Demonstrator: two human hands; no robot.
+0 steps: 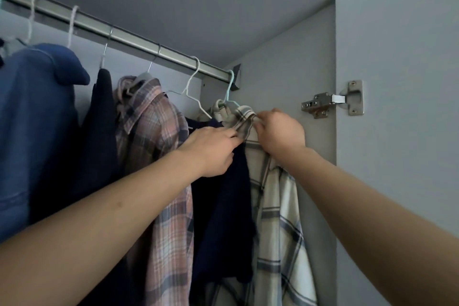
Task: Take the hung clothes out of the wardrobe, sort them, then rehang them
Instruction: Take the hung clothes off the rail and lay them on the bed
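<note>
Two hands, the left hand and the right hand, pinched the collar of the white checked shirt (on a green hanger) hanging from the rail.

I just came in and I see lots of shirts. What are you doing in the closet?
A person is fixing a shirt on the rail. Both hands are at the collar of the cream plaid shirt, which hangs on a mint hanger at the far right end. The left hand and the right hand each pinch the collar. A pink plaid shirt, dark clothes and a blue top hang to the left.
</note>
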